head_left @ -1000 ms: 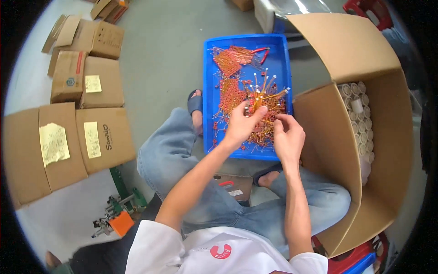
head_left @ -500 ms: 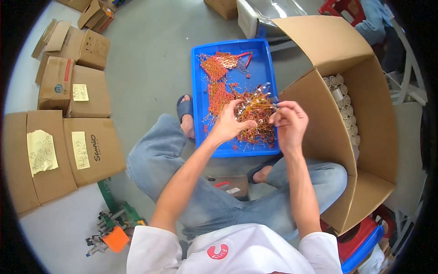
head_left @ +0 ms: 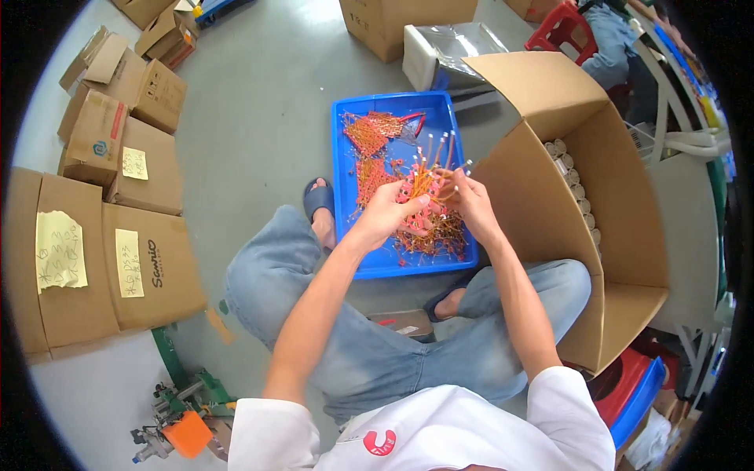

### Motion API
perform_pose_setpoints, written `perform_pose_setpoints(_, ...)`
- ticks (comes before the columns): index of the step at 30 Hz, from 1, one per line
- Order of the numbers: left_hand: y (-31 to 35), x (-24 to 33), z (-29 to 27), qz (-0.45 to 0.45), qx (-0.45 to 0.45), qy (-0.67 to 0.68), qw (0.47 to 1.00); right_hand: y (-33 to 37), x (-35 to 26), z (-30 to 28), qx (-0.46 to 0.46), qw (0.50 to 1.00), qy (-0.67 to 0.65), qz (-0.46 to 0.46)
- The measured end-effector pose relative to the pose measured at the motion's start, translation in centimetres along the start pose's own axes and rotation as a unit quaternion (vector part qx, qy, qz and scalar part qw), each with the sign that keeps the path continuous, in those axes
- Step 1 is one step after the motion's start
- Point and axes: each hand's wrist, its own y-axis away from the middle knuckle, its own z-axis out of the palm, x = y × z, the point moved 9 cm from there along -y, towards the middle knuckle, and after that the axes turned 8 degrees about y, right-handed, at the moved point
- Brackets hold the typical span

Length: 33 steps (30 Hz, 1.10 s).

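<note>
Above blue tray, left hand grips bundle of orange wires, white-tipped ends fanned forward. Right hand at bundle's right side, fingertips among wire ends; whether pinching one or merely touching, too small to tell. Tangled pile of wires lies in tray beneath. Best done with snug but soft left grip, tips spread, one wire teased out at a time, without snagging pile.

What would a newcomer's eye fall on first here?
Likely the blue tray in the middle, strewn with reddish pieces. Above it, the left hand holds a bunch of yellowish wires, the right hand at its right side. Right of the tray stands an open carton with white cylinders inside.
</note>
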Motion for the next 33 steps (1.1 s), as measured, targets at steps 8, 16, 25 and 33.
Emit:
perform_pose_setpoints(8,0.4,-1.6,0.4,-0.018,-0.037,-0.126,0.991,2.9,-1.4,3.2,-0.203,0.979,0.017,0.023)
perform_pose_setpoints(16,-1.7,-4.4,-2.0,0.007,0.115,-0.169,0.979,6.5,-5.9,3.8,0.096,0.869,0.358,-0.327)
perform_pose_setpoints(25,-2.3,-1.5,-1.9,0.13,0.14,-0.05,0.98,0.7,-1.5,-2.7,0.058,0.993,0.088,-0.053)
perform_pose_setpoints(33,-1.3,1.6,-0.5,0.267,0.126,-0.27,0.917,1.7,-2.6,-0.6,-0.049,0.997,0.055,-0.025)
